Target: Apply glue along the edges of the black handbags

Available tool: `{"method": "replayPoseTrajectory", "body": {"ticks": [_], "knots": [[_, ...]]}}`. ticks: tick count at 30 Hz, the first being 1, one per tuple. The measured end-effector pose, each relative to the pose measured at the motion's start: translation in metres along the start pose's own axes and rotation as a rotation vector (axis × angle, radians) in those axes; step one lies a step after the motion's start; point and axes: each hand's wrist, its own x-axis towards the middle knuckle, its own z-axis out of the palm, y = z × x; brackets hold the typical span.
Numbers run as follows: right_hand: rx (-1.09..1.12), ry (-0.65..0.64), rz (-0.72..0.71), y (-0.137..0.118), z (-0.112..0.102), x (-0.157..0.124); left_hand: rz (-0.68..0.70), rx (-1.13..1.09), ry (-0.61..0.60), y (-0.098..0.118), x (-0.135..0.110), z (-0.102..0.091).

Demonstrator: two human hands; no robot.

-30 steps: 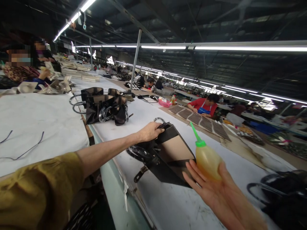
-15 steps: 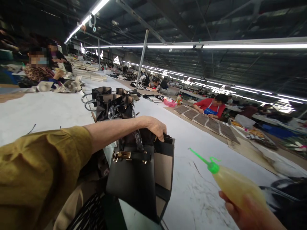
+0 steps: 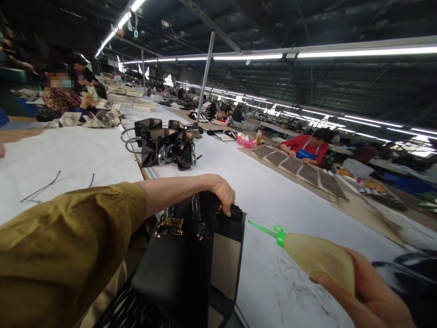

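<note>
A black handbag [image 3: 177, 269] with gold hardware and beige inner panels stands at the near table edge, tilted. My left hand [image 3: 222, 191] reaches across it, its fingers closed on the top edge at the far side. The fingertips on the inner side are partly hidden. In my right hand [image 3: 365, 287] is a squeeze bottle [image 3: 319, 257] of yellowish fluid, with a green cap and a thin green nozzle. The nozzle tip points left toward the bag's upper edge, a small gap away from it.
More black handbags [image 3: 164, 141] stand together farther up the white table [image 3: 273, 191]. Brown panels [image 3: 297, 171] lie before a person in red [image 3: 307, 148]. A pink basket [image 3: 246, 141] sits near a metal post [image 3: 205, 75]. Dark straps [image 3: 409, 273] lie at the right edge.
The bag has come nearer to me, away from the other handbags, with my left hand on it. The squeeze bottle has moved left, and its nozzle is closer to the bag.
</note>
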Motion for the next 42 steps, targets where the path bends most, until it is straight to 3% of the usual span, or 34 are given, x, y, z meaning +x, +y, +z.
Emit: {"method": "replayPoseTrajectory", "body": {"ticks": [8,14,20,28,35,42], "knots": [[-0.221,-0.025,-0.147,-0.019,0.014,0.002,-0.014,-0.011,-0.041,-0.005,0.003,0.003],[-0.202,-0.029,-0.099,-0.022,0.018,0.006,-0.012,-0.042,-0.059,-0.010,0.006,0.002],[-0.026,0.001,-0.019,-0.018,0.017,0.010,-0.003,-0.061,-0.087,-0.011,0.007,0.002],[-0.200,-0.024,-0.121,-0.029,0.022,0.010,-0.009,-0.092,-0.104,-0.012,0.008,0.002],[-0.169,-0.001,-0.090,-0.026,0.025,0.008,-0.008,-0.107,-0.091,-0.011,0.006,0.002],[-0.199,-0.011,-0.153,-0.010,0.022,0.006,0.000,-0.103,-0.084,-0.010,0.006,0.000]]}}
